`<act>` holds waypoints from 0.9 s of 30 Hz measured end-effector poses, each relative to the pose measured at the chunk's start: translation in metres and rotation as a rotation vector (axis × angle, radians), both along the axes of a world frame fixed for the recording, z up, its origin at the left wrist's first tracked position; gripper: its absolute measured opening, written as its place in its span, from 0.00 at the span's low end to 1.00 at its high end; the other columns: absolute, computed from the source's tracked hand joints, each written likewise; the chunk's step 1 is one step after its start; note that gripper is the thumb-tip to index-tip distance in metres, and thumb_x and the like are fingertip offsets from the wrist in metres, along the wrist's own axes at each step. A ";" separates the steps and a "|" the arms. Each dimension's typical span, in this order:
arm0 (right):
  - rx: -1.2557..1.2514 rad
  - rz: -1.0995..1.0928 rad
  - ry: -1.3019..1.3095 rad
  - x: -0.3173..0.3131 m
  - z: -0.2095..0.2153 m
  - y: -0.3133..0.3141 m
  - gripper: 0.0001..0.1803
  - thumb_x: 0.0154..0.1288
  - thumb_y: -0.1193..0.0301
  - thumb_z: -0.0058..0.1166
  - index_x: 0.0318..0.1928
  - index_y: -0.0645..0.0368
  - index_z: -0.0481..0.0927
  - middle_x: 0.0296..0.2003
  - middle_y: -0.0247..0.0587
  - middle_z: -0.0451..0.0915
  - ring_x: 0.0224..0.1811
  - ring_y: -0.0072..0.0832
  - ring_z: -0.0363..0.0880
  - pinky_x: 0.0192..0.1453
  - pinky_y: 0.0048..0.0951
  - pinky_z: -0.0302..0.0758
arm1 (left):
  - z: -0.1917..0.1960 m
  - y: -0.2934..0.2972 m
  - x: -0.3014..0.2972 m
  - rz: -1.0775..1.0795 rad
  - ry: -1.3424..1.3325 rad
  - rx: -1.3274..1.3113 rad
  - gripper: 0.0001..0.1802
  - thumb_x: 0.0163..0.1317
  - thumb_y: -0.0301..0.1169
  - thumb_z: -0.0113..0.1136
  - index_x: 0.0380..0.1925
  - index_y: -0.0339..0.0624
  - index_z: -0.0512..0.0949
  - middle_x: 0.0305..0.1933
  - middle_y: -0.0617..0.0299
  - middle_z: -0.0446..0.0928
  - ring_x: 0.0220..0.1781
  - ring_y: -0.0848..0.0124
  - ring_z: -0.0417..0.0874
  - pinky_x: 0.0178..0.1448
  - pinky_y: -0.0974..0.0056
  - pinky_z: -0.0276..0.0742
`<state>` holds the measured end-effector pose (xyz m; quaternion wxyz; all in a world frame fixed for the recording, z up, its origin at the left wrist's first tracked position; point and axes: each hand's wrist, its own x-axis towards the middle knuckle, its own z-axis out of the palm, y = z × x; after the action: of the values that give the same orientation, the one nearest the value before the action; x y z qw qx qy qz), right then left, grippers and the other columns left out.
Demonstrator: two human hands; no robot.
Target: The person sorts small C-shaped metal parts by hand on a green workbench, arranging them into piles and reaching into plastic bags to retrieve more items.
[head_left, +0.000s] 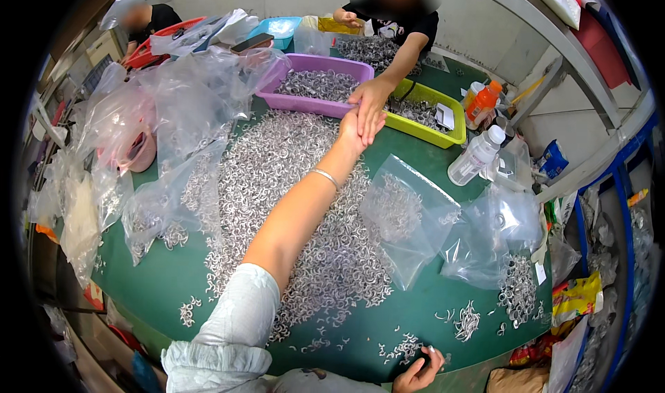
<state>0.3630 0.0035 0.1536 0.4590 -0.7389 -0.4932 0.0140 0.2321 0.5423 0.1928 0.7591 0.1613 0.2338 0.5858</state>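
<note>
1. Head view: the person's left hand (353, 131) reaches across the table (156, 289) and touches a co-worker's hand (372, 102), which partly covers it; how far it is open, or whether it holds anything, cannot be told.
2. The right hand (420, 372) is well apart, at the near edge, fingers loosely bent beside a few metal pieces (402, 350); any pinched piece cannot be made out.
3. Beneath the left forearm spreads the main heap (256, 164) of curved pieces, probably left loose for easy picking.
4. Beside the touching hands, a purple tray (305, 104) and a yellow-green tray (422, 132) hold more, their walls likely keeping batches apart.
5. Right of the heap lies a clear bag (433, 237) containing pieces.
</note>
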 end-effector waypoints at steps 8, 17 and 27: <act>0.147 -0.021 0.005 0.003 -0.013 0.010 0.15 0.69 0.78 0.45 0.53 0.72 0.72 0.44 0.57 0.77 0.45 0.46 0.74 0.55 0.45 0.71 | -0.006 -0.065 -0.009 -0.051 0.168 -0.093 0.17 0.72 0.25 0.37 0.56 0.28 0.64 0.44 0.49 0.73 0.38 0.65 0.77 0.40 0.64 0.78; 0.281 -0.037 0.077 0.005 -0.020 0.013 0.16 0.71 0.77 0.44 0.56 0.72 0.70 0.50 0.55 0.76 0.51 0.44 0.74 0.60 0.41 0.70 | 0.070 -0.312 -0.059 -0.252 0.310 -0.102 0.17 0.70 0.22 0.43 0.57 0.26 0.67 0.46 0.54 0.75 0.48 0.68 0.77 0.57 0.64 0.77; 0.181 -0.025 -0.042 0.007 -0.015 0.017 0.10 0.66 0.81 0.51 0.47 0.67 0.78 0.45 0.50 0.80 0.51 0.44 0.75 0.58 0.42 0.70 | -0.001 -0.420 -0.107 -0.485 0.605 0.019 0.18 0.72 0.23 0.46 0.59 0.31 0.73 0.63 0.53 0.75 0.67 0.67 0.73 0.71 0.63 0.67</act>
<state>0.3702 0.0203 0.1386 0.5136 -0.7005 -0.4927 -0.0521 0.1255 0.1227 0.1914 0.7709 0.3844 0.3965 0.3172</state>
